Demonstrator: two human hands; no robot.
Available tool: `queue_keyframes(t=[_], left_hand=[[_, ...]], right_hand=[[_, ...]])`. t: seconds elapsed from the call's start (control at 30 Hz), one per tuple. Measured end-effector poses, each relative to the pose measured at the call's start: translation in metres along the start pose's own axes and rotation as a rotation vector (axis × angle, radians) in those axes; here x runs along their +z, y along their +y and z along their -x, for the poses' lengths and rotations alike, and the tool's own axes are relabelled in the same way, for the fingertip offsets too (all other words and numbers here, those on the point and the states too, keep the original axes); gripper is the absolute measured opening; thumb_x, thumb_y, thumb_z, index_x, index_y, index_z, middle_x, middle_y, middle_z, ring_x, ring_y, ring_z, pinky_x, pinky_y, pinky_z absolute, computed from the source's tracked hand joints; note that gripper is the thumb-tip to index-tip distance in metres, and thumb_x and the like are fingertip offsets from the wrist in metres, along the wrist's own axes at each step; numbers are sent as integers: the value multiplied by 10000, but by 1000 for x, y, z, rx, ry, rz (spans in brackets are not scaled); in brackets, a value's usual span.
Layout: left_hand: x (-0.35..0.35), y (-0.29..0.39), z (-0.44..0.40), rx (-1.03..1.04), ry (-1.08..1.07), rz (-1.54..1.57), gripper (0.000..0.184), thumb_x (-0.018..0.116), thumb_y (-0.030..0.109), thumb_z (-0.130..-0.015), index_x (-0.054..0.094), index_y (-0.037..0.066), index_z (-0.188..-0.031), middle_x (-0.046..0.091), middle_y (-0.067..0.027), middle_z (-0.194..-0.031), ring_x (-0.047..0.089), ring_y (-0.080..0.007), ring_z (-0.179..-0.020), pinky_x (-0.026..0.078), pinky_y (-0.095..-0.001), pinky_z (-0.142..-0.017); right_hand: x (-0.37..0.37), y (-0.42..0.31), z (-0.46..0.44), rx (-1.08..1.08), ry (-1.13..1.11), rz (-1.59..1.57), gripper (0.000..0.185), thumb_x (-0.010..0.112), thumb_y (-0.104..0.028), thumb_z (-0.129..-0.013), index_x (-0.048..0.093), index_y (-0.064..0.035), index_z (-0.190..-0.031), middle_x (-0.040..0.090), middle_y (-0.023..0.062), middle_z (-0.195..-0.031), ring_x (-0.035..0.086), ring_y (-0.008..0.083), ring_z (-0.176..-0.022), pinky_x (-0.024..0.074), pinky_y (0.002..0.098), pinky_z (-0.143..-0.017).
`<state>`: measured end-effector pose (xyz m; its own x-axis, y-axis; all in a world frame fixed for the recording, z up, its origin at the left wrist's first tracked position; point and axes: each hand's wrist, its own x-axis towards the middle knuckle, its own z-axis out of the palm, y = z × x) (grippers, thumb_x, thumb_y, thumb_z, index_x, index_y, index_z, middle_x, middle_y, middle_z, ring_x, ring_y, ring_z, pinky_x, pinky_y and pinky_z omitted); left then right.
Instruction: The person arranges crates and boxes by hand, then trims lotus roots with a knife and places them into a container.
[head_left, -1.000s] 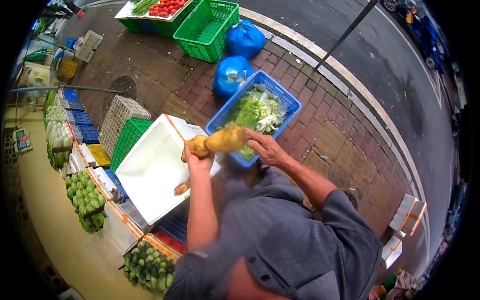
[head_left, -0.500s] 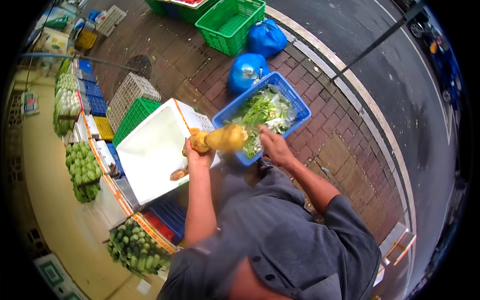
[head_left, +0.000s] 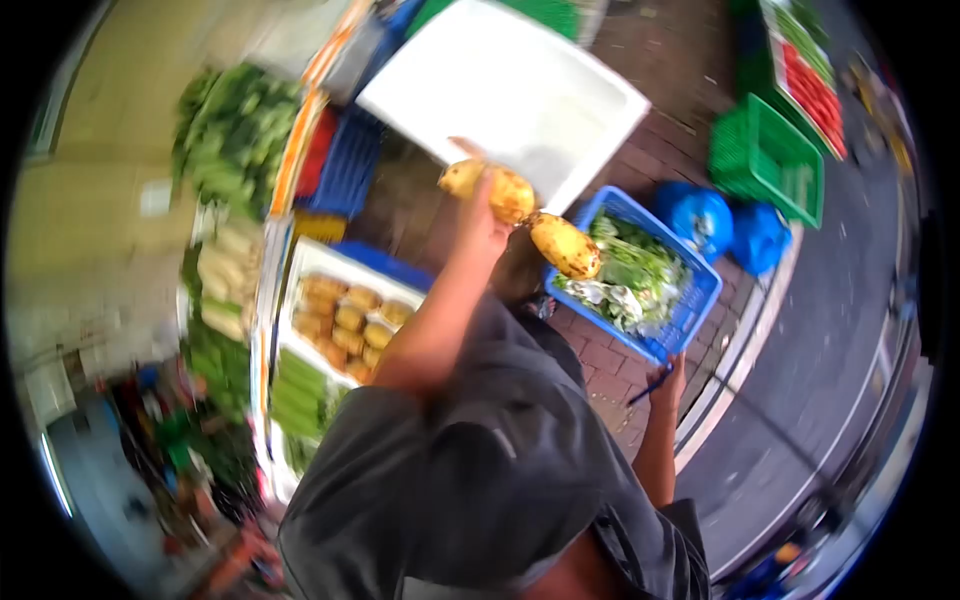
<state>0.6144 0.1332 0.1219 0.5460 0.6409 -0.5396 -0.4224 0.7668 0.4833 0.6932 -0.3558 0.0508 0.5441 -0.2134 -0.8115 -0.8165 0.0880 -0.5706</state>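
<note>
My left hand (head_left: pixel 482 225) is closed around a yellow, brown-spotted lotus root (head_left: pixel 565 247) of two joined segments. Its free segment points toward the blue basket (head_left: pixel 706 298), which holds green leaves and pale scraps. My right hand (head_left: pixel 670 380) is at the basket's near corner, its fingers closed on a slim dark tool (head_left: pixel 648 388); blur hides what kind it is. Beyond the lotus root stands a white foam box (head_left: pixel 500 85). A small brownish piece (head_left: pixel 465 147) shows at its near edge, partly behind my left hand.
To the left, a stall carries a tray of yellow-brown pieces (head_left: pixel 350 318), green stalks (head_left: pixel 297 392) and leafy greens (head_left: pixel 235 140). Blue bags (head_left: pixel 695 220) and a green crate (head_left: pixel 735 155) stand past the basket. A road (head_left: pixel 800 370) runs along the right.
My view has swung round, shifting the stall and basket in the picture. My right hand has moved away from the lotus root to the basket's corner. My left hand still holds the root.
</note>
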Motion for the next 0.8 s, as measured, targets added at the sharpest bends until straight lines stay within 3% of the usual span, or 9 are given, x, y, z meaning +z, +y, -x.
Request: queue_keyframes(t=[0.13, 0.23, 0.4, 0.43, 0.5, 0.57, 0.7, 0.73, 0.8], left_hand=[[-86, 70, 20, 118, 362, -23, 431, 758, 319, -872, 568, 120, -1203, 673, -61, -1071, 694, -222, -908, 592, -407, -689], [-177, 107, 40, 185, 584, -76, 409, 719, 361, -903, 580, 109, -1192, 675, -74, -1087, 684, -237, -944, 600, -418, -748], [-325, 156, 107, 482, 843, -129, 296, 640, 229, -940, 574, 45, -1162, 678, -114, -1052, 705, -263, -851, 618, -450, -647], [-312, 171, 123, 599, 911, -135, 309, 670, 156, -910, 569, 20, -1169, 675, -114, -1058, 697, -253, -875, 609, -420, -689], [-323, 195, 146, 719, 797, -265, 354, 697, 82, -869, 560, -2, -1184, 675, -110, -1055, 682, -241, -907, 582, -369, -740], [-349, 206, 155, 723, 778, -530, 485, 756, 88, -818, 504, -23, -1217, 657, -142, -1050, 679, -238, -826, 563, -320, -597], [-376, 209, 158, 665, 677, -1352, 578, 777, 18, -723, 524, 48, -1242, 615, -147, -1131, 615, -319, -1047, 515, -372, -888], [-389, 207, 154, 648, 608, -1510, 623, 779, 3, -669, 544, 97, -1238, 568, -157, -1194, 545, -368, -1136, 450, -400, -999], [-391, 208, 153, 615, 489, -1715, 640, 773, -3, -644, 550, 100, -1235, 557, -165, -1212, 538, -377, -1147, 458, -416, -992]], right_hand=[[-27, 41, -15, -19, -177, 527, 442, 634, -476, -933, 566, -45, -1004, 418, 5, -612, 379, 125, -392, 401, 294, -380], [-9, 44, -2, 30, -205, 986, 403, 617, -433, -946, 552, -35, -948, 435, 12, -603, 402, 126, -383, 417, 296, -373], [50, 26, 12, -57, -258, 1105, 371, 618, -398, -946, 542, -42, -874, 424, 3, -573, 406, 119, -380, 435, 303, -381], [60, 22, 14, -77, -288, 1090, 369, 617, -394, -947, 539, -44, -861, 421, 1, -568, 403, 118, -378, 435, 303, -381], [80, 17, 10, -90, -311, 1099, 340, 603, -369, -956, 517, -58, -850, 424, 1, -573, 408, 114, -385, 434, 303, -383], [106, 16, 25, -117, -314, 1113, 327, 598, -356, -959, 505, -65, -843, 432, 4, -583, 414, 115, -391, 433, 304, -382], [128, 26, 26, -110, -388, 1159, 298, 597, -343, -954, 524, -67, -866, 460, 19, -623, 437, 119, -410, 433, 297, -378], [134, 30, 31, -95, -370, 1182, 292, 597, -335, -952, 535, -60, -878, 461, 15, -617, 445, 118, -412, 440, 293, -378], [142, 38, 39, -108, -401, 1223, 290, 600, -331, -950, 542, -55, -880, 463, 13, -615, 445, 117, -413, 445, 293, -380]])
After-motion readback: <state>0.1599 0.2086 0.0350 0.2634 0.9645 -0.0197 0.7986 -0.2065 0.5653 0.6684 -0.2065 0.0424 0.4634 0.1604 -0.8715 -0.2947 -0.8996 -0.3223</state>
